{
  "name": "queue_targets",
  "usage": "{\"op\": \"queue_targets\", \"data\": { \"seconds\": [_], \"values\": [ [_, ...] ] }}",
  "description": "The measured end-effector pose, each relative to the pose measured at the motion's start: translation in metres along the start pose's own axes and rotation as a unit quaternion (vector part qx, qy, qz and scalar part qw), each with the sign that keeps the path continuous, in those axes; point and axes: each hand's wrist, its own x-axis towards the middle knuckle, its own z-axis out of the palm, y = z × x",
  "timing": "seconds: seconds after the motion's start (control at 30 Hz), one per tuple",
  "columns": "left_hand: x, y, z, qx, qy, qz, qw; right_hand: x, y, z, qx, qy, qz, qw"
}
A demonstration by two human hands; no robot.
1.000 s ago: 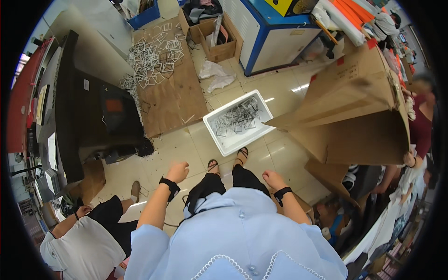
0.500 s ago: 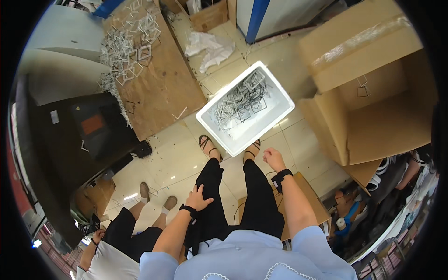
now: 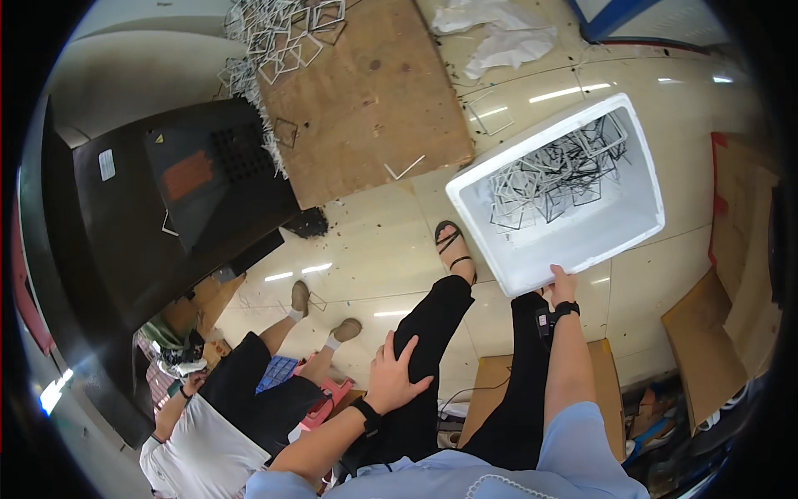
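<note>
Touching the near edge of the white bin (image 3: 598,214) with the right hand (image 3: 564,289), being unable to tell whether gripping with its fingers. Resting the left hand (image 3: 396,376), fingers wide, on the left leg (image 3: 445,312). Facing the bin, partly filled with thin frames (image 3: 549,176), just beside the wooden board (image 3: 374,100); having tiled floor (image 3: 640,320) running rightward to the cardboard (image 3: 702,345).
</note>
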Motion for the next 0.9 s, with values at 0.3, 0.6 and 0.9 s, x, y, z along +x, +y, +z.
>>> {"op": "queue_targets", "data": {
  "seconds": [0.3, 0.6, 0.9],
  "values": [
    [-0.005, -0.018, -0.012, -0.038, -0.104, -0.052, 0.993, -0.141, -0.109, 0.002, -0.119, -0.033, -0.084, 0.989],
    [0.003, -0.039, -0.072, -0.201, -0.215, 0.078, 0.953, -0.355, -0.275, 0.085, -0.261, -0.114, -0.138, 0.949],
    [-0.02, -0.106, -0.205, -0.294, 0.03, -0.076, 0.952, -0.354, -0.382, 0.235, -0.391, -0.233, -0.189, 0.87]
  ]
}}
